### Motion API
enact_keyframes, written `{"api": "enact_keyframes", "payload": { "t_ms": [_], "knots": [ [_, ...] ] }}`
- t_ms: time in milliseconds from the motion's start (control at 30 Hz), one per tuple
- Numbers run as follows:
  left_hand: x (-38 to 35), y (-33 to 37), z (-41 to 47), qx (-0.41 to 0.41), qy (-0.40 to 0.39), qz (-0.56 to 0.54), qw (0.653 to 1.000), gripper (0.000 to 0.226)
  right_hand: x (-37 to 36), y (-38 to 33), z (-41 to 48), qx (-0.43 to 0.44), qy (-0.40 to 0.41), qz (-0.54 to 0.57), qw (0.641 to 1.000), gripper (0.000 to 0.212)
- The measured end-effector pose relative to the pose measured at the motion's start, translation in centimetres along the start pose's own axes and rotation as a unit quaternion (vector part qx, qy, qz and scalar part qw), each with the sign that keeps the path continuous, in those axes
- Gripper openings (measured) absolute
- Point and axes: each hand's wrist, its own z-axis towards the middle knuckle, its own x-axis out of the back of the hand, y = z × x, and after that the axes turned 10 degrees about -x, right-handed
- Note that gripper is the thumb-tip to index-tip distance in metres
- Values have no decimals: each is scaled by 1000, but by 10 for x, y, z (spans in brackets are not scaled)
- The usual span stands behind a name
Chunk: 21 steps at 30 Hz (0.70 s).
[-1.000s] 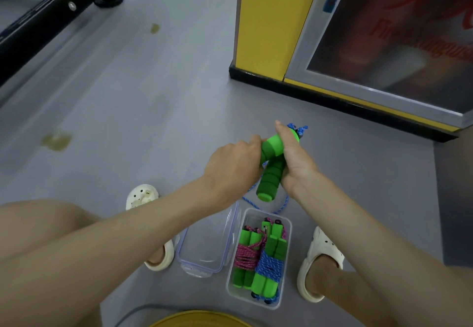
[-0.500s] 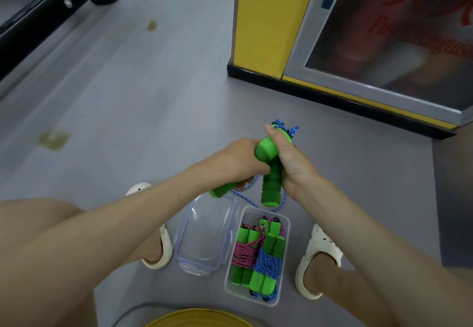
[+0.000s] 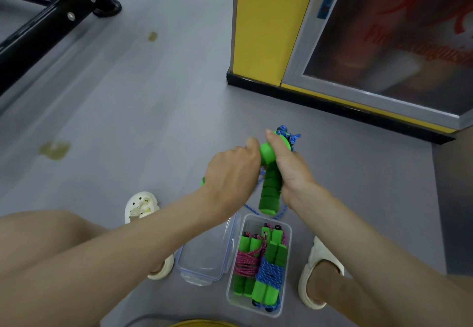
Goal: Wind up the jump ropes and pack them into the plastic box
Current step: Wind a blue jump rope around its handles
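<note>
Above the floor I hold a jump rope with green foam handles and blue cord. My right hand grips one handle upright, with cord bunched at its top. My left hand is closed on the other handle, whose green tip shows at its left edge. A loop of blue cord hangs beneath both hands. Below them stands the clear plastic box, holding a wound pink-cord rope and a wound blue-cord rope, both with green handles.
The box's clear lid lies on the grey floor left of the box. My feet in white clogs flank both. A yellow cabinet with a glass door stands ahead right, a black metal frame far left.
My left hand has swung up and back toward the upright handle, hiding most of the handle it holds. The right hand stays in place.
</note>
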Motion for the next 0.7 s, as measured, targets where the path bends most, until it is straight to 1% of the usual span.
{"api": "enact_keyframes", "payload": {
  "t_ms": [33, 100, 167, 200, 233, 267, 300, 333, 367, 400, 433, 467, 500, 533, 567, 600, 633, 667, 700],
  "knots": [
    [-2, 0, 0, -3, 11, 20, 1000, 50, -1, 0, 0, -4, 2, 8, 1000, 36],
    [-2, 2, 5, 1, -1, -36, 999, 33, -3, -2, -1, -5, 8, 6, 1000, 34],
    [1, 1, 10, 11, -70, -161, 984, 22, -3, -2, 1, -4, 23, -8, 1000, 33],
    [2, -4, 16, 27, -122, -251, 960, 21, -1, -2, 2, -4, 27, -10, 1000, 32],
    [6, -9, 20, 46, -178, -366, 912, 20, 2, -3, 3, -7, 22, -4, 1000, 32],
    [10, -16, 22, 68, -233, -477, 845, 18, 4, -5, 3, -14, 9, 11, 1000, 34],
    [14, -23, 22, 87, -284, -564, 771, 17, 9, -7, 4, -17, -13, 27, 999, 39],
    [17, -29, 21, 96, -328, -621, 706, 17, 12, -9, 5, -19, -36, 36, 999, 44],
    [18, -34, 18, 96, -356, -654, 660, 16, 16, -11, 7, -15, -53, 30, 998, 47],
    [19, -35, 15, 91, -368, -669, 639, 14, 17, -12, 7, -9, -64, 20, 998, 49],
    [17, -34, 13, 89, -366, -670, 640, 16, 18, -11, 8, -1, -63, 10, 998, 50],
    [12, -32, 11, 96, -351, -657, 661, 19, 16, -10, 8, 4, -53, 5, 999, 50],
    [8, -28, 11, 111, -326, -627, 699, 20, 14, -8, 8, 5, -33, 5, 999, 50],
    [4, -24, 10, 125, -296, -580, 749, 19, 11, -5, 7, 2, -9, 10, 1000, 48],
    [2, -20, 9, 128, -263, -506, 812, 16, 9, -3, 5, -4, 13, 13, 1000, 43],
    [1, -17, 7, 114, -226, -402, 880, 14, 8, -2, 4, -9, 30, 17, 999, 36],
    [0, -14, 5, 90, -187, -282, 937, 15, 8, -1, 3, -11, 41, 19, 999, 32],
    [0, -11, 2, 64, -141, -183, 971, 17, 7, -1, 4, -15, 45, 24, 999, 31],
    [0, -9, -1, 43, -101, -121, 987, 19, 8, -2, 5, -22, 46, 28, 998, 32]
  ]
}}
